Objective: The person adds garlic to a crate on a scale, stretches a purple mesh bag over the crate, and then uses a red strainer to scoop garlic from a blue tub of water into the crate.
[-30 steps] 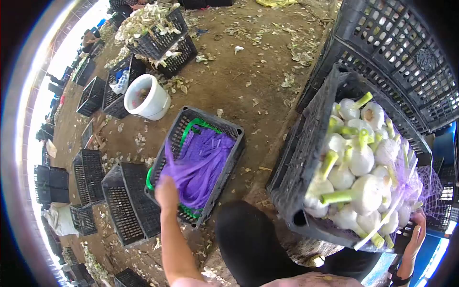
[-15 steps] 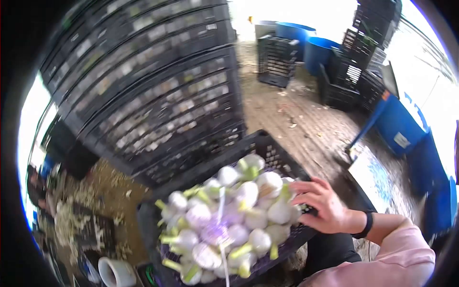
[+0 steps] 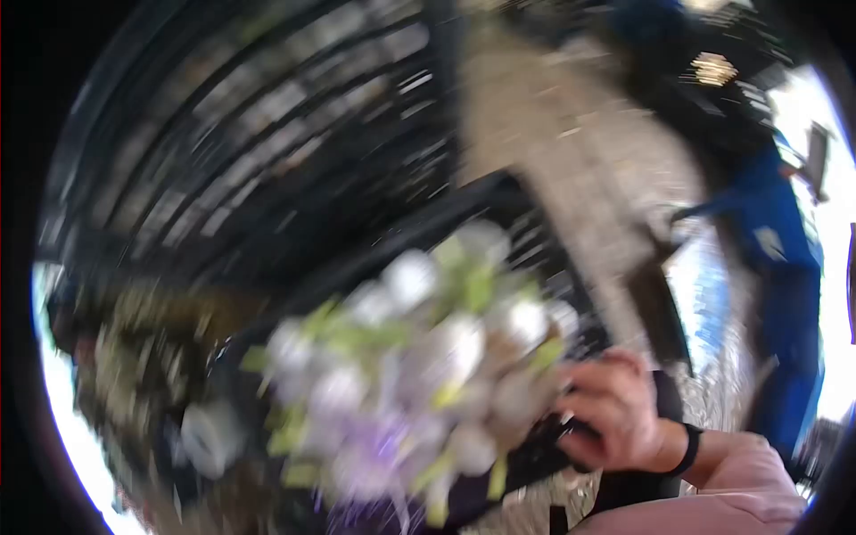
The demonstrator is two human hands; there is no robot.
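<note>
A black plastic crate [image 3: 499, 201] stands low in the centre, heaped with white bulbs [image 3: 410, 278] that have cut green stems. The whole view is smeared by motion. My right hand [image 3: 611, 406], with a dark band on its wrist, is at the crate's right side, beside the bulbs. Its fingers are bent and blurred, and whether they grip the rim or a bulb cannot be made out. My left hand is out of view.
A tall stack of black crates [image 3: 267, 116] filled with bulbs rises behind and to the left. A white round container [image 3: 211, 437] lies at lower left. Blue containers [image 3: 776, 259] stand at the right, near a pale blue-stained board [image 3: 700, 294].
The view has tilted down and become more blurred. The stack now looks closer. My right hand appears slightly lower in the view, with its fingers more bent, still at the crate's right side.
</note>
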